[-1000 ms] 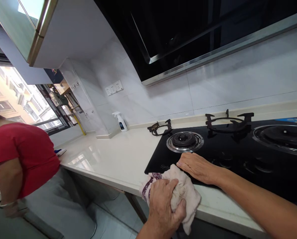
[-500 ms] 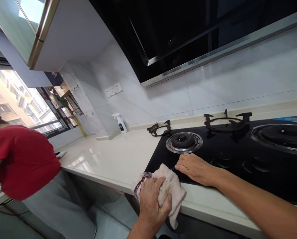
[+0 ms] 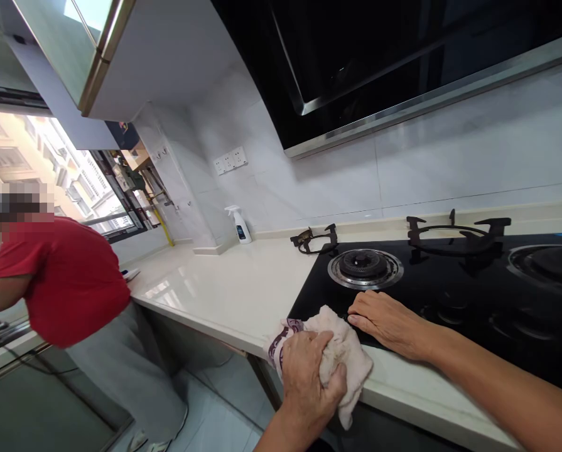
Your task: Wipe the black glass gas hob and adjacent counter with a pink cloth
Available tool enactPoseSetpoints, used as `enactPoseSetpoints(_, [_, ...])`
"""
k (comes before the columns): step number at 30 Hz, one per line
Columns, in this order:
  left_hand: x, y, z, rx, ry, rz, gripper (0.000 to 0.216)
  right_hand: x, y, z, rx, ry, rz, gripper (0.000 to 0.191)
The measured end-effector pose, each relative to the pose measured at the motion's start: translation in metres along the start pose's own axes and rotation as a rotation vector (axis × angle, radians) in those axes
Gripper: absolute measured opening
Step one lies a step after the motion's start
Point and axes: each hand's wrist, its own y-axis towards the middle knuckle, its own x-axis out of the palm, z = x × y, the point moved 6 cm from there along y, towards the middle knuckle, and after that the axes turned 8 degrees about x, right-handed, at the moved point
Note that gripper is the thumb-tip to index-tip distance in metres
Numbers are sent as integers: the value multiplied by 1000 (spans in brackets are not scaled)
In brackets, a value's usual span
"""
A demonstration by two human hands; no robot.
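My left hand (image 3: 309, 376) is closed on a crumpled whitish cloth (image 3: 344, 358) with a purple patterned edge. The cloth lies over the hob's front left corner and hangs past the counter edge. My right hand (image 3: 389, 320) rests on the front of the black gas hob (image 3: 309, 292), just right of the cloth. Its fingers are bent and close together; whatever is beneath them is hidden. Behind that hand is the left burner (image 3: 365, 267) with its metal ring, its pan support (image 3: 316, 242) set off at the back left. Another pan support (image 3: 457, 238) stands at the hob's back middle.
A white spray bottle (image 3: 240, 226) stands against the wall on the pale countertop (image 3: 224, 282). Overhead hang a black range hood (image 3: 379, 63) and a cabinet (image 3: 64, 50). At the left, a person in a red shirt (image 3: 73, 282) leans over another counter. A right burner (image 3: 554, 263) is visible.
The view has turned slightly left, so the scene sits further right. Both hands and the cloth keep nearly the same place on the hob. The person in red has shifted a little.
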Motion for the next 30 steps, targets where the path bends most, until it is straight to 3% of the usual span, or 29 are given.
enactPoseSetpoints(7, [-4, 4, -5, -39, -178, -150, 43, 3, 0, 7, 63, 38, -22, 44])
enactPoseSetpoints(14, [-1, -3, -2, -45, -147, -52, 43, 13, 1, 8, 62, -17, -13, 47])
enactPoseSetpoints(21, [1, -4, -1, -99, -92, -87, 45, 2, 2, 7, 144, 121, 15, 48])
enactPoseSetpoints(25, [4, -10, -4, -123, -114, -40, 62, -2, -4, -28, 122, 218, 84, 45])
enactPoseSetpoints(30, [7, -21, -12, -222, -140, 64, 78, 35, -12, -84, 70, 105, 95, 59])
